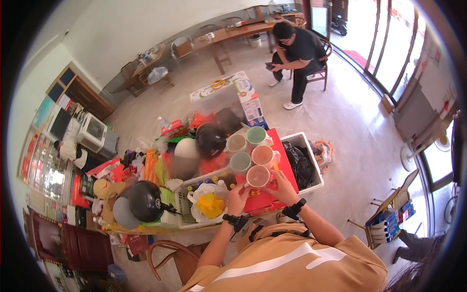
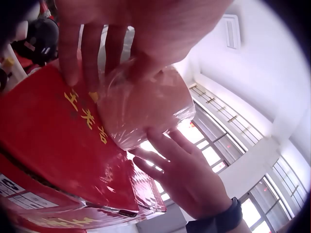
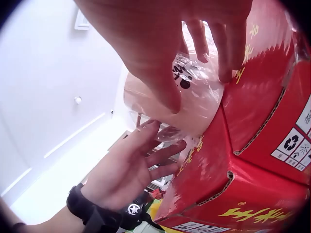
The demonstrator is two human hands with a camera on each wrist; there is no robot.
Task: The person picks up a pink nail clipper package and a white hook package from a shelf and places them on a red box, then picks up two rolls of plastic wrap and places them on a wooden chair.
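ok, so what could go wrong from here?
Two things, probably:
1. Slip: the nearest pink cup has loose clear film round it, and the left hand and right hand touch it from either side; it might slide.
2. Knock-on: the orange-pink cup stands close behind, so a backward push could jog it.

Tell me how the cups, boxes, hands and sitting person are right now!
Front pink cup: upright, wrapped in clear plastic
Other four cups: upright, mouths up
Red box: top closed
White foam box: open, black bag inside
Left hand: touching that front cup
Right hand: touching it too
Person: seated, holding a dark device
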